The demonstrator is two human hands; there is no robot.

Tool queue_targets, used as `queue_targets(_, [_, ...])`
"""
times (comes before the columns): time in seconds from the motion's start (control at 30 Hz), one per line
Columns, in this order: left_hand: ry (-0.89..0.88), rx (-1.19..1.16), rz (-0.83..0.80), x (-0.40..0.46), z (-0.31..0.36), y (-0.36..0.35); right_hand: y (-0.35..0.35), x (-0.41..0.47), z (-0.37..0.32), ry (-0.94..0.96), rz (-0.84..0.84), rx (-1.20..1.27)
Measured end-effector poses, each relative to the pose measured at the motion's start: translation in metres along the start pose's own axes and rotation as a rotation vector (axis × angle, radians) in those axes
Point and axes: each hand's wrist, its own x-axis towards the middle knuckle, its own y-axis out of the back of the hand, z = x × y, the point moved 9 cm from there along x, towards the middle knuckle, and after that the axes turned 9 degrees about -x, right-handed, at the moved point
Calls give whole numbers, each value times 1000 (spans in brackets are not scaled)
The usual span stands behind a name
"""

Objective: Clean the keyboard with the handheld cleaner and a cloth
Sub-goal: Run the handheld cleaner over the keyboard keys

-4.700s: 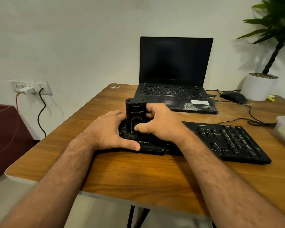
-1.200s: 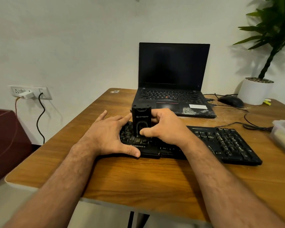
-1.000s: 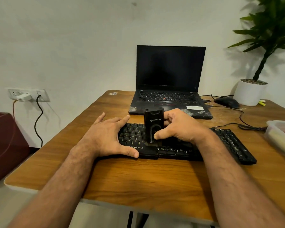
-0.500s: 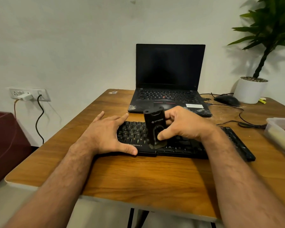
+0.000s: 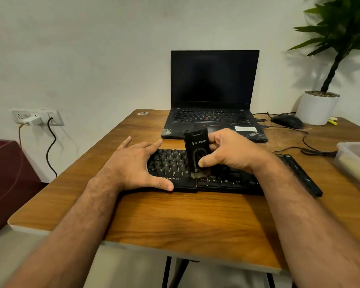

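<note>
The black keyboard (image 5: 216, 173) is laid across the near middle of the wooden table (image 5: 185, 221), its long side toward the viewer. The handheld cleaner (image 5: 196, 146), a black upright body with a bristle tip, is stood on the keys near the keyboard's front row, tilted slightly left. It is gripped by the right hand (image 5: 229, 152), whose fingers and thumb are curled round its lower part. The left hand (image 5: 131, 165) is laid flat over the keyboard's left end, fingers straight and spread, thumb along the front edge. Behind the keyboard an open laptop (image 5: 214, 94) with a dark screen is seen; further right are a mouse (image 5: 287, 121), a white potted plant (image 5: 318, 107) and a plastic container (image 5: 355, 161).
</note>
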Motion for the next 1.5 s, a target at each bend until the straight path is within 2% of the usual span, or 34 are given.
queue_targets(0.07, [-3, 15, -4, -1, 2, 0, 1, 5, -2, 24, 139, -91])
queue_targets(0.13, [-5, 35, -3, -1, 4, 1, 9, 9, -5, 42, 356, -207])
queue_targets(0.2, [-15, 57, -18, 0, 6, 0, 13, 12, -3, 36, 457, -179])
queue_targets(0.27, [-27, 58, -67, 4, 10, -5, 8, 21, 3, 16, 384, -44])
queue_targets(0.33, [-39, 48, -143, 12, 18, -9, 3, 26, 3, 6, 335, -25])
queue_targets(0.47, [-32, -110, -252, 35, 32, -6, 20, 29, 1, -29, 518, -201])
queue_targets(0.53, [-32, -190, -279, 40, 33, -9, 19, 30, 5, -24, 438, -150])
queue_targets(0.63, [-68, -203, -240, 34, 30, -14, 7, 26, 6, 5, 222, -50])
queue_targets(0.67, [-78, -184, -212, 29, 29, -13, 8, 25, 7, 4, 235, -61])
queue_targets(0.77, [-72, -103, -156, 20, 29, -8, 22, 23, 7, -33, 417, -172])
queue_targets(0.8, [-78, -83, -144, 20, 30, -7, 21, 23, 7, -26, 400, -148])
queue_targets(0.9, [-120, -57, -127, 23, 31, -9, -2, 20, 3, 36, 142, 15])
queue_targets(0.93, [-130, -45, -127, 24, 31, -10, -4, 19, 2, 49, 135, -3])
queue_targets(1.03, [-132, -9, -128, 23, 32, -10, 16, 19, 5, -3, 377, -175])
queue_targets(1.1, [-123, -9, -126, 22, 33, -10, 26, 17, 10, -51, 471, -159])
queue_targets(1.17, [-114, -28, -127, 22, 32, -9, 23, 16, 14, -45, 426, -40])
queue_targets(1.3, [-126, -55, -127, 23, 31, -10, 2, 10, 7, 35, 234, 107])
queue_targets(1.5, [-123, -59, -128, 21, 35, -9, 25, 12, 12, -47, 451, -105])
